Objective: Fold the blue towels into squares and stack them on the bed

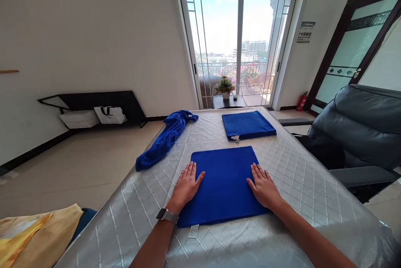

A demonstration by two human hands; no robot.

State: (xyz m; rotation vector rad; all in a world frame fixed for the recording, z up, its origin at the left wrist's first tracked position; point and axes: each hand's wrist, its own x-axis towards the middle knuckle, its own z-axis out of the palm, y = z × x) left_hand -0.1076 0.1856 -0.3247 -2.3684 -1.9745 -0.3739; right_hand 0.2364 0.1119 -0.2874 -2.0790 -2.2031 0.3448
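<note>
A blue towel (225, 184), folded into a flat rectangle, lies in front of me with a white tag (193, 231) sticking out at its near left corner. My left hand (187, 183) rests flat on its left edge, fingers stretched out, a watch (167, 215) on the wrist. On the right edge lies my right hand (262, 185), palm down with the fingers extended. Farther back sits a stack of folded blue towels (249, 125), also showing a tag. Another blue towel (169, 138) is crumpled along the left side.
Everything lies on a quilted silver mattress (294, 176). A dark armchair (369, 126) stands to the right. Yellowish fabric (37, 234) is at the lower left. Beyond the far edge, a potted plant (225, 87) stands on a small table before the sliding door (239, 38).
</note>
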